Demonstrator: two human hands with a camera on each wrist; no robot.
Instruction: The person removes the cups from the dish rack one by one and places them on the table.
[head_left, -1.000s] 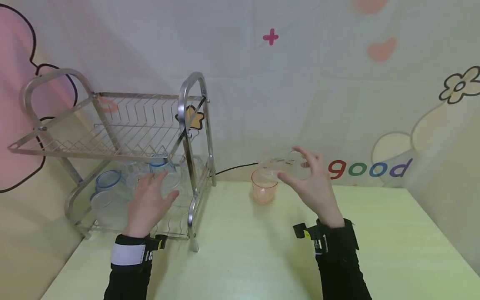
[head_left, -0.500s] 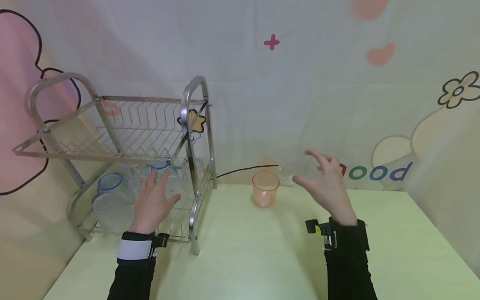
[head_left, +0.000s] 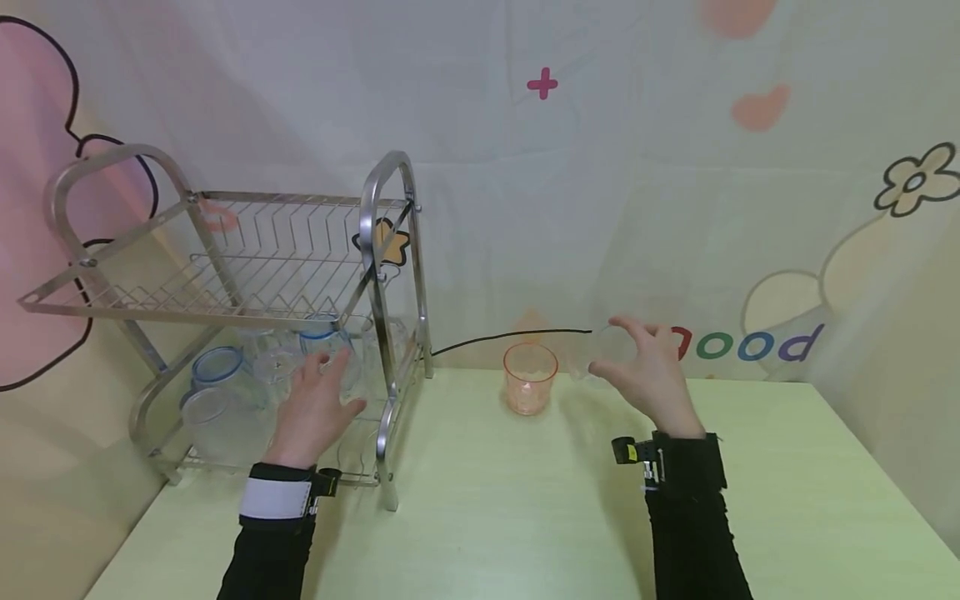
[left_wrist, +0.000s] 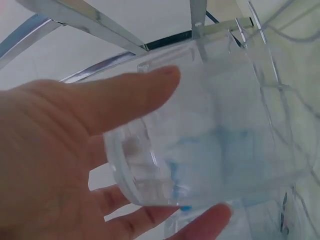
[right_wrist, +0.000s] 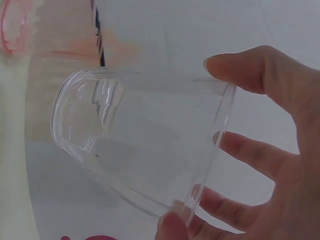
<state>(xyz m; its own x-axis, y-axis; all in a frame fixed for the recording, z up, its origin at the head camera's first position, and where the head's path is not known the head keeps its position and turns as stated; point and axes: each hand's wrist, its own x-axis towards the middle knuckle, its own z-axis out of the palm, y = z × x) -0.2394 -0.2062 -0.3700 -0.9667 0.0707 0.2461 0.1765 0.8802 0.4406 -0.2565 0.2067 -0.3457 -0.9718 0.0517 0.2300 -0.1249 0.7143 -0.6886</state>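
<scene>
My right hand point(head_left: 648, 375) holds a clear glass cup point(right_wrist: 150, 135) near its rim, thumb on one side and fingers on the other. The cup's thick base points down, close over the back of the table, right of a pink cup point(head_left: 529, 387). At the rack's lower shelf, my left hand point(head_left: 311, 417) has its thumb and fingers round another clear glass cup point(left_wrist: 215, 115). This one stands base up on the wire shelf, its base toward my palm. A tint of blue shows through its wall in the left wrist view.
The two-tier metal dish rack point(head_left: 202, 319) stands on the left, its upper tier above my left hand. On the lower tier are a blue-rimmed cup point(head_left: 217, 364), a frosted cup point(head_left: 225, 429) and several other glasses. A printed backdrop point(head_left: 480, 250) hangs behind the table point(head_left: 480, 500).
My right hand has carried the clear cup rightward from over the pink cup, then lowered it. My left hand has shifted slightly right at the lower tier.
</scene>
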